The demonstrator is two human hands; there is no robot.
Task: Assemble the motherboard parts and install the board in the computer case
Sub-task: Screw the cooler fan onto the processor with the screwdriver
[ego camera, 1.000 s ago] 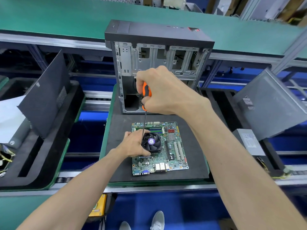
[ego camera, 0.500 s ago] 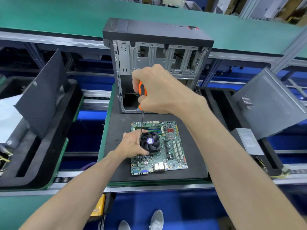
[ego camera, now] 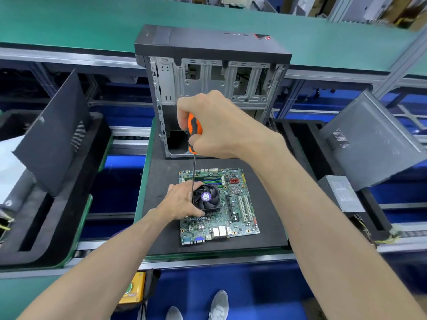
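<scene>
A green motherboard (ego camera: 233,211) lies flat on a black mat (ego camera: 268,199). A black cooler fan (ego camera: 206,197) with a purple sticker sits on its left half. My left hand (ego camera: 179,200) grips the fan's left side. My right hand (ego camera: 215,128) holds an orange-and-black screwdriver (ego camera: 193,132) upright above the board. Its thin shaft runs down to the fan's left edge, and the tip is hidden by my left hand. An open computer case (ego camera: 215,88) stands upright behind the board, its bare metal inside facing me.
A black side panel (ego camera: 53,137) leans in a black foam tray on the left. At right a grey side panel (ego camera: 372,139) leans over a power supply (ego camera: 342,192). A green conveyor belt (ego camera: 92,21) runs behind the case. A yellow box (ego camera: 134,289) hangs below the front rail.
My right hand has turned slightly on the screwdriver handle while staying above the fan. My left hand stays on the fan.
</scene>
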